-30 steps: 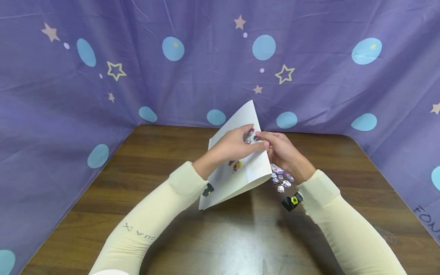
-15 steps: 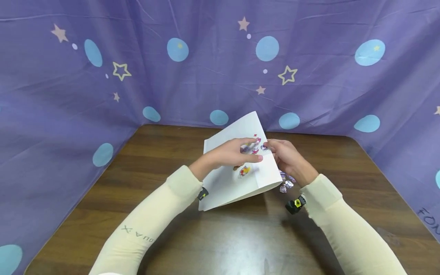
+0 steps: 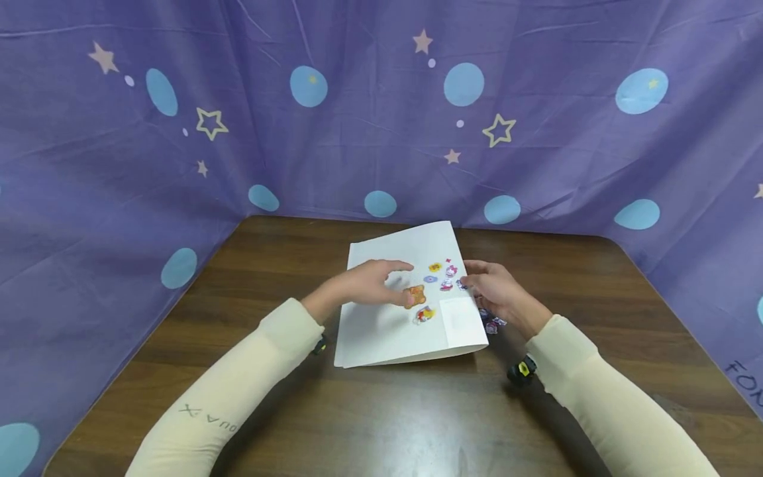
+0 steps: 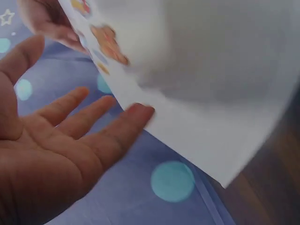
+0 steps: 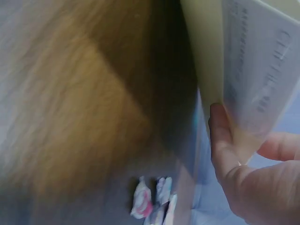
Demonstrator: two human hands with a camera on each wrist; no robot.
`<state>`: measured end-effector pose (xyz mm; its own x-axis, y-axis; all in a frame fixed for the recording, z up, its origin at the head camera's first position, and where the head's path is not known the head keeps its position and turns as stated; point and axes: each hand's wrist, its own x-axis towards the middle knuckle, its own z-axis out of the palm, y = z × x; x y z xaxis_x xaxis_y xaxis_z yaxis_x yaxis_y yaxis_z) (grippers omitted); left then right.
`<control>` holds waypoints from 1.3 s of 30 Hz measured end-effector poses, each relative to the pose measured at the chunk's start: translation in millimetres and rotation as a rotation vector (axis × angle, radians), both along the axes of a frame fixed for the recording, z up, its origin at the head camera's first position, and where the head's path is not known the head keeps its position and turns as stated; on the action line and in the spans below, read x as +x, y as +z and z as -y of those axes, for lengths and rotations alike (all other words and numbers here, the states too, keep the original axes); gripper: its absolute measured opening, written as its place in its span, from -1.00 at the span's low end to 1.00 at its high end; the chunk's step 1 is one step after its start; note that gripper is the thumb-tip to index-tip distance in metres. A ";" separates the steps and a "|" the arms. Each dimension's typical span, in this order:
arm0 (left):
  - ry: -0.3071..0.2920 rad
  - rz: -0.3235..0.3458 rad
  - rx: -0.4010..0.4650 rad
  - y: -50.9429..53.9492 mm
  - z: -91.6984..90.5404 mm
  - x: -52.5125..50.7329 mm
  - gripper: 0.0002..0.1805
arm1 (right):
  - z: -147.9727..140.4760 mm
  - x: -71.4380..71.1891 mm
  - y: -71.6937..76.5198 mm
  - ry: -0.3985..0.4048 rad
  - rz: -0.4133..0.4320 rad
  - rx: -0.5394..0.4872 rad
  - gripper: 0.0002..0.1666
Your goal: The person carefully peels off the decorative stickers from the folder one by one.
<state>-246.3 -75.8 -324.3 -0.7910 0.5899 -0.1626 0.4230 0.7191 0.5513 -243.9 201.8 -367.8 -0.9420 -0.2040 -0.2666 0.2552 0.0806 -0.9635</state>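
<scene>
A white folded sheet or folder (image 3: pixel 387 331) bears several stickers, among them a brown bear (image 3: pixel 415 295) and a red and yellow figure (image 3: pixel 424 315). My right hand (image 3: pixel 503 291) pinches its right edge; in the right wrist view, the fingers (image 5: pixel 222 140) and thumb lie on opposite sides of the folder (image 5: pixel 208 56). Over the folder's left half is my left hand (image 3: pixel 369 283), fingers spread and empty, one fingertip over the bear. The left wrist view shows the left hand (image 4: pixel 65 150) with parted fingers beside the folder (image 4: pixel 187 126).
Several loose stickers (image 3: pixel 491 324) lie on the brown wooden table (image 3: pixel 381 417), right of the folder and under my right hand. A purple curtain (image 3: pixel 381 119) with blue dots and stars hangs behind the table and along its sides.
The folder has come down from a steeper tilt to lie flatter. My left hand has moved left and down, uncovering more stickers; my right hand has lowered with the folder's edge.
</scene>
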 end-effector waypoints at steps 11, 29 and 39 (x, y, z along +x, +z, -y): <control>-0.051 -0.006 -0.285 -23.7 34.3 -7.0 0.05 | -1.7 0.7 -19.8 0.029 0.016 0.081 -0.27; -0.005 0.005 -0.399 -38.7 32.3 -6.8 0.07 | 0.0 -0.4 -19.6 0.047 -0.198 0.502 -0.34; -0.001 0.006 -0.435 -37.7 26.7 -4.8 0.05 | 0.3 4.0 -19.6 0.097 -0.426 0.771 -0.47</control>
